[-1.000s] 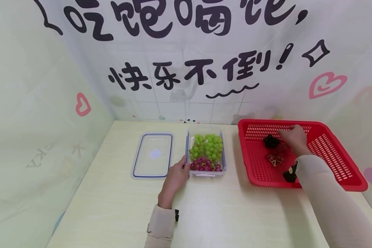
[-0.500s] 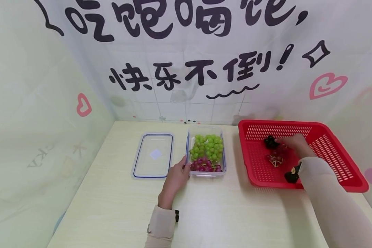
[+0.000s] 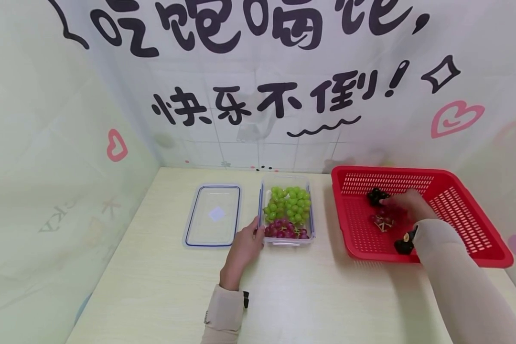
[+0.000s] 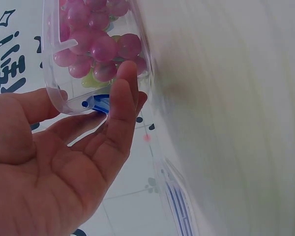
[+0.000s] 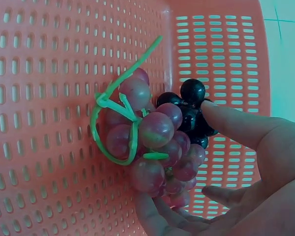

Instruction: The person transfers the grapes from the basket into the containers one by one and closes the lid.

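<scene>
My left hand (image 3: pixel 246 246) grips the front left corner of a clear plastic food container (image 3: pixel 298 242), thumb on the wall and fingers outside by a blue clip (image 4: pixel 101 103). Green grapes (image 3: pixel 288 203) fill its back part, purple-red grapes (image 3: pixel 284 228) its front. My right hand (image 3: pixel 410 203) is down inside a red plastic basket (image 3: pixel 352 229), fingers spread. In the right wrist view, the fingers reach along the lower side of a red grape bunch (image 5: pixel 160 130) with a green stem. The thumb meets a black grape bunch (image 5: pixel 189 115) behind it.
A clear lid with a blue seal (image 3: pixel 212 231) lies left of the container. A light wooden table (image 3: pixel 155 286) carries everything. Behind it hangs a printed white backdrop (image 3: pixel 241 129), and another sheet (image 3: pixel 47 191) closes off the left side.
My right hand has lowered further into the basket, down to the red and black bunches. The left hand and the container have stayed in place.
</scene>
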A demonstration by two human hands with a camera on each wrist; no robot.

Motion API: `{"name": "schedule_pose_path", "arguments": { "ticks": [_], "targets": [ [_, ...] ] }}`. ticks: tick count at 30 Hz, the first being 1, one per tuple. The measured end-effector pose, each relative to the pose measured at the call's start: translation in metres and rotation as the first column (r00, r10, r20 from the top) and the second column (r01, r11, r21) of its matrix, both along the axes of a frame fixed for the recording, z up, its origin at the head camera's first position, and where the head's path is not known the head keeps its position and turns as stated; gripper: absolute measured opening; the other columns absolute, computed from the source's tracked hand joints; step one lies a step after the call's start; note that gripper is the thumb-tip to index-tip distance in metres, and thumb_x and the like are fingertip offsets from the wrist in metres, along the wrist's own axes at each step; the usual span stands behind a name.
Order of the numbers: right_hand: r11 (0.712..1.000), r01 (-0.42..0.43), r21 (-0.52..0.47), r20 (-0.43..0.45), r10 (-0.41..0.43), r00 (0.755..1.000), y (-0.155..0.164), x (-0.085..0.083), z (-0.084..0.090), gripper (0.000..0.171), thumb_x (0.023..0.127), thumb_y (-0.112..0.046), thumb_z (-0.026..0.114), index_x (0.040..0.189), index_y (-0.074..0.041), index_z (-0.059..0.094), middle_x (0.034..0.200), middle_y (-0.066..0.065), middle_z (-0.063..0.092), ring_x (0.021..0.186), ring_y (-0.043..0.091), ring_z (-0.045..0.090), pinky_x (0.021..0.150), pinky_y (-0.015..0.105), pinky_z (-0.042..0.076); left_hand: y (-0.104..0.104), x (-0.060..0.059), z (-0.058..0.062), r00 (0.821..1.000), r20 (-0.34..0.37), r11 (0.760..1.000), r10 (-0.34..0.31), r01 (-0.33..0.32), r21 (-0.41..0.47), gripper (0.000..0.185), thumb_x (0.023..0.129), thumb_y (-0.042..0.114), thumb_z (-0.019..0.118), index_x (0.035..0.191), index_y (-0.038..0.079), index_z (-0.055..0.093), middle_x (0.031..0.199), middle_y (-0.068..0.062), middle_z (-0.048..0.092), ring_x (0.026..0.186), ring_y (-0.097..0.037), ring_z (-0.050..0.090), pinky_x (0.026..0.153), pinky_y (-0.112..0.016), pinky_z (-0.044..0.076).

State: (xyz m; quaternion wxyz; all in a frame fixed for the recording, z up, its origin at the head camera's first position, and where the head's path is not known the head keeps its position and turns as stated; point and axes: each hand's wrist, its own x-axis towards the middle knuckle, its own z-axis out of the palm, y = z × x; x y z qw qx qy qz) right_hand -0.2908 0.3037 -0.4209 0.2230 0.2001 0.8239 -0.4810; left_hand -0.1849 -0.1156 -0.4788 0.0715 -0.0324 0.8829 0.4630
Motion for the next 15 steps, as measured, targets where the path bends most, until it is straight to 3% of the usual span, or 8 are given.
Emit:
{"name": "schedule_pose_path", "arguments": {
  "ticks": [6, 11, 15],
  "targets": [
    [1.0, 0.006, 0.02, 0.058, -0.007, 0.998, -0.0007, -0.0026, -0.0024, 0.061, 0.091, -0.024, 0.072, 0.139, 0.005, 0.048, 0.085, -0.003, 0.064, 0.103, 0.028, 0.054, 0.104, 0.053, 0.044, -0.0002, 0.0002, -0.0002, 1.0, -0.003, 1.0, 0.0, 0.0, 0.003, 0.05, 0.106, 0.025, 0.045, 0.152, 0.006, 0.039, 0.095, -0.011, 0.068, 0.065, -0.014, 0.058, 0.058, -0.03, 0.045],
    [1.0, 0.014, 0.023, 0.051, -0.015, 0.999, -0.0024, -0.0011, -0.0055, 0.068, 0.091, -0.021, 0.072, 0.146, 0.004, 0.041, 0.103, 0.005, 0.064, 0.106, 0.03, 0.055, 0.103, 0.055, 0.044, -0.0005, -0.0001, -0.0004, 1.0, -0.006, 1.0, -0.001, 0.001, 0.004, 0.05, 0.106, 0.025, 0.045, 0.152, 0.006, 0.039, 0.094, -0.011, 0.068, 0.065, -0.014, 0.058, 0.058, -0.03, 0.045],
    [1.0, 0.028, -0.001, 0.036, -0.028, 0.999, -0.0029, 0.0014, -0.0083, 0.064, 0.091, -0.019, 0.071, 0.145, 0.001, 0.043, 0.12, 0.012, 0.059, 0.11, 0.032, 0.052, 0.106, 0.058, 0.04, -0.0006, -0.0002, -0.0007, 1.0, -0.008, 1.0, -0.001, 0.001, 0.001, 0.051, 0.106, 0.026, 0.045, 0.152, 0.006, 0.038, 0.094, -0.011, 0.069, 0.065, -0.013, 0.059, 0.058, -0.03, 0.045]
  ]
}}
